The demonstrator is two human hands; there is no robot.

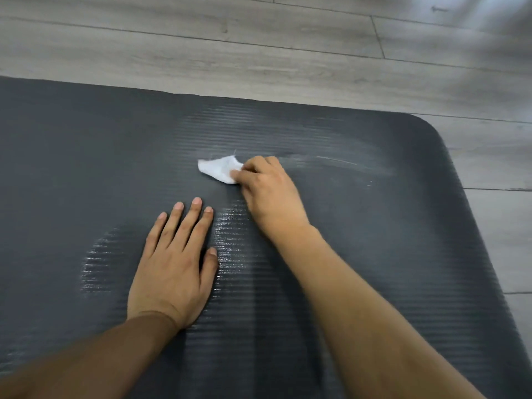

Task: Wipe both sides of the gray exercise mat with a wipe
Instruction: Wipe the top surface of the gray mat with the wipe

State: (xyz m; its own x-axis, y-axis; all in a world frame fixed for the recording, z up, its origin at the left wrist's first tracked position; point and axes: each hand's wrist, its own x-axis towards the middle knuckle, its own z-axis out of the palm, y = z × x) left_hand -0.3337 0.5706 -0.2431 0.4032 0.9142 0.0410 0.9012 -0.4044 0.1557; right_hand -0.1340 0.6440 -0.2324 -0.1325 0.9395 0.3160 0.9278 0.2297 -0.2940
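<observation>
The gray exercise mat (374, 226) lies flat on a pale wood-plank floor (259, 47), its ribbed top facing up and 1 rounded corner visible at the far right. The right hand (267, 191) reaches across the middle of the mat, its fingers (253, 165) curled and clamped on a small crumpled white wipe (220, 168), which is pressed against the mat's surface. The left hand (175, 263) rests palm down on the mat nearer the person, fingers (190, 217) straight and slightly apart, holding nothing. Shiny wet patches (230, 240) show beside the left hand, and pale streaks (345, 162) run to the right of the wipe.
</observation>
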